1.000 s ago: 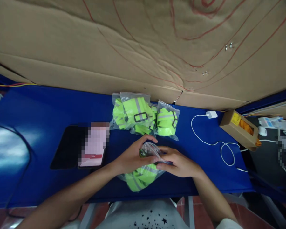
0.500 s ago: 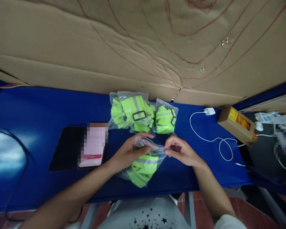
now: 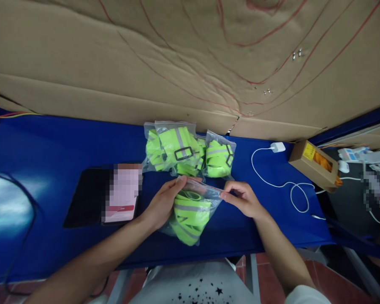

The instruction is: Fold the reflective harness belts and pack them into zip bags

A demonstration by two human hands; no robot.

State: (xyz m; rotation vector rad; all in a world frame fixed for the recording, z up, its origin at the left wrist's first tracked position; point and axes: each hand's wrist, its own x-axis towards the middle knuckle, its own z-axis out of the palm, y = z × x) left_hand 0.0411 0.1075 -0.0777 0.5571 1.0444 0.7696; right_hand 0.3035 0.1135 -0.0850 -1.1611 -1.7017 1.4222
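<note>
A clear zip-lock bag is stretched between my two hands above the front of the table. Inside it lies a folded neon-yellow reflective strap with grey bands. My left hand grips the bag's upper left corner, thumb on the near side and fingers behind the plastic. At the upper right corner, my right hand pinches the red-lined top edge between thumb and fingers. Just beyond my hands lie several similar filled bags: a bunch in the middle and one bag at its right.
Left of my hands a phone with a lit, blurred screen lies on a black flat case. A white charger with its cable and a cardboard box are on the right. A cardboard wall borders the blue table behind.
My left thumb has slid up to the bag's top edge. The opening now lies straighter and flatter between my hands, and the strap inside shows more fully.
</note>
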